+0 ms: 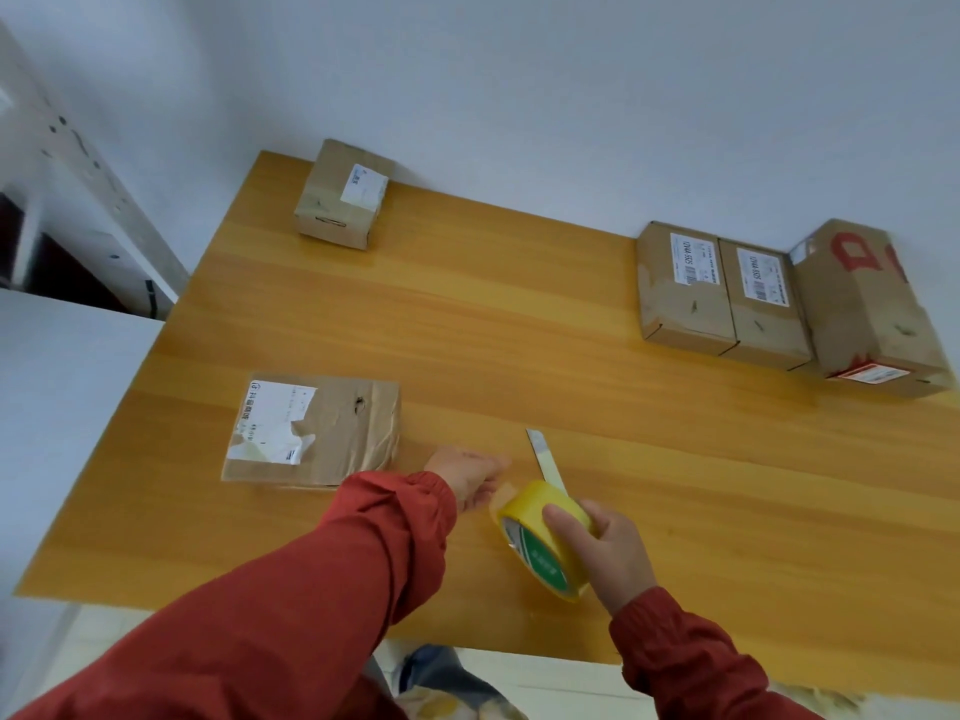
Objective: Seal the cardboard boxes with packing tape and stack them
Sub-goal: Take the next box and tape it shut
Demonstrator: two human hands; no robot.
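My right hand (605, 550) grips a yellow roll of packing tape (540, 537) above the front of the wooden table (519, 345). My left hand (467, 478) pinches the loose end of the tape just left of the roll. A flat cardboard box (332, 431) with a torn white label lies to the left of my hands. A utility knife (545, 459) lies on the table just behind the roll.
A small box (340, 197) stands at the table's far left corner. Three boxes stand side by side at the far right: two labelled ones (680, 291) (763, 309) and a taller one with red print (867, 309). A white wall runs behind the table.
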